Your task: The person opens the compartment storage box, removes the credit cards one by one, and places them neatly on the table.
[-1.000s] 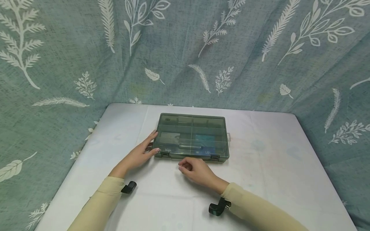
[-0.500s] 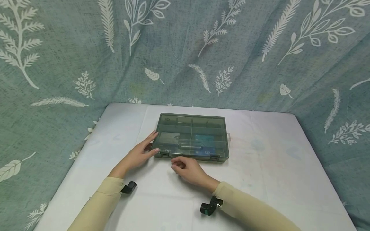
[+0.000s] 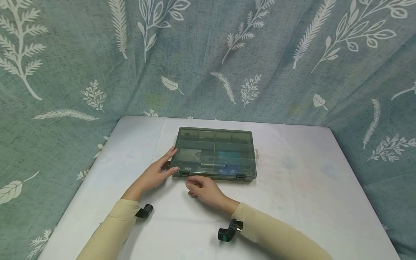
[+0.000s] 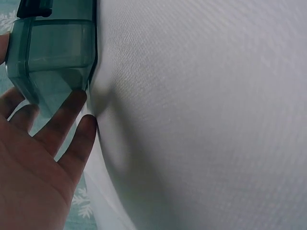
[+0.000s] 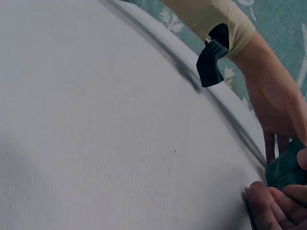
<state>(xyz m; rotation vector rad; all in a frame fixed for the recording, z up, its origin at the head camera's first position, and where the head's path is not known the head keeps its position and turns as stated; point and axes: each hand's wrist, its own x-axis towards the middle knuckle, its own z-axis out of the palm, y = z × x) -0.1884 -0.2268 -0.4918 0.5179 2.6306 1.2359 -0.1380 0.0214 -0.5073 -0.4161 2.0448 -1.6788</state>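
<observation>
A green see-through compartment box [image 3: 201, 144] with its lid down lies flat on the white-covered table. My left hand [image 3: 155, 177] rests against its left end, thumb at the front left corner. Seen from the left wrist, the fingers [image 4: 62, 120] are spread fairly straight along the box's end wall [image 4: 60, 45]. Just before the front left latch [image 3: 184, 174] is my right hand [image 3: 204, 189], its fingers loosely bent and nothing visible in them. In the right wrist view the fingertips [image 5: 261, 196] are close to the box corner [image 5: 285, 167]; whether they touch it is unclear.
Through the lid show a pale flat item [image 3: 190, 154] and a blue one [image 3: 230, 160]. A second latch [image 3: 240, 177] is at the front right, a clear tab [image 3: 256, 154] on the right end. Patterned cloth [image 3: 201, 65] hangs behind the table [image 3: 302, 180].
My right hand has slid left along the box's front edge to the left latch, its index finger a little straighter. The left hand and the box have stayed put.
</observation>
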